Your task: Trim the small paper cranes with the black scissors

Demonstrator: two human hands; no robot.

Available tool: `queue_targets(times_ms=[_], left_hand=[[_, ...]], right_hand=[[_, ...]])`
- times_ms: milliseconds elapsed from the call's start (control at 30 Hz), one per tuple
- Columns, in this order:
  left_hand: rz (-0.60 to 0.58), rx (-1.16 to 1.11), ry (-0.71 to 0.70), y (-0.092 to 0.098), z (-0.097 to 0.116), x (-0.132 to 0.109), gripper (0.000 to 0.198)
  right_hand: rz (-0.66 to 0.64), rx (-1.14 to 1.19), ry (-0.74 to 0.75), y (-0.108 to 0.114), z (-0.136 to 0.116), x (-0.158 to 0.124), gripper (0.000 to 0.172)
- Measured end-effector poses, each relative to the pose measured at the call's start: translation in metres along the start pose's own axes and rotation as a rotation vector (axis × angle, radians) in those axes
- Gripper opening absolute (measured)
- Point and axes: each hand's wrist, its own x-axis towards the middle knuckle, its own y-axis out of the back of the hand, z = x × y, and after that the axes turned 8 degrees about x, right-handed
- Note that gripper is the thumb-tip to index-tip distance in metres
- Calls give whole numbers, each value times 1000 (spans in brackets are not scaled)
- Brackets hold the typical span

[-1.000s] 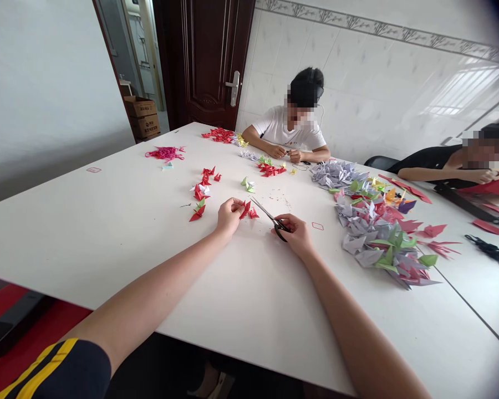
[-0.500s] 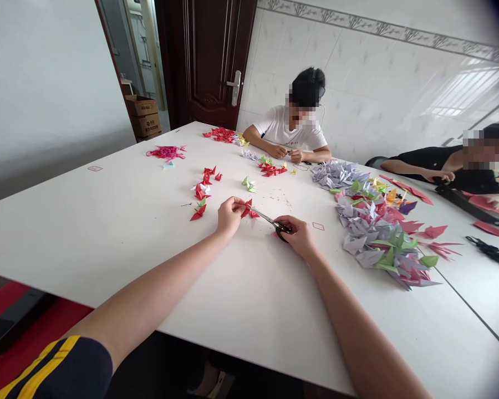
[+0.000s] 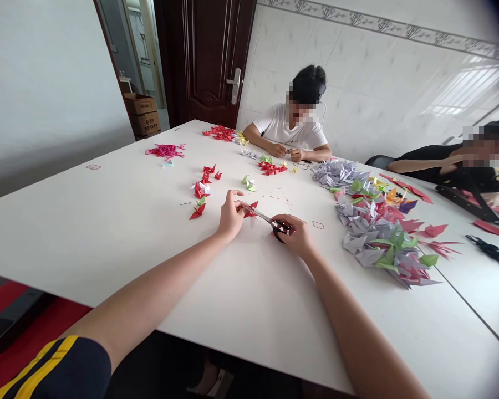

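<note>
My left hand (image 3: 232, 216) pinches a small red paper origami piece (image 3: 251, 209) between its fingertips, above the white table (image 3: 108, 233). My right hand (image 3: 298, 236) is closed around the black finger loops of a pair of scissors (image 3: 268, 219). Their narrow steel blades reach left, and the tips meet the red piece. The loops are mostly hidden by my fingers. Red and white folded paper pieces (image 3: 200, 191) lie in a loose line to the left of my left hand.
A large heap of lilac, green and red folded paper (image 3: 376, 233) lies right of my right hand. A person (image 3: 293, 124) works across the table, beside more folded pieces. Another person (image 3: 449, 169) sits at the right. Cardboard boxes (image 3: 141, 113) stand by the doorway.
The scissor blades have swung from pointing up-left to pointing left and have come nearly together at the red piece. My left hand has shifted slightly, and the view has tilted a little.
</note>
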Motion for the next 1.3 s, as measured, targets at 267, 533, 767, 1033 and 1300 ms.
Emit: queue_targets(times_ms=[267,533,767,1033,1300], left_hand=[[-22,28,-30,2,-5,1,36],[-35,19,-20,1,-4,1,34],[-19,-2,4,1,-3,1,33],[-44,-27,30,0,3,-1,37],[-69,-14,-4,0,4,-2,37]], right_hand=[[15,43,-13,-3,-7,-2,31],[13,72,-55,-1,-10,-2,31],[30,32,-41,-1,-13,-2,29],[34,-13,23,-5,-17,-4,24],[27,-45,43,-10,-23,-4,23]])
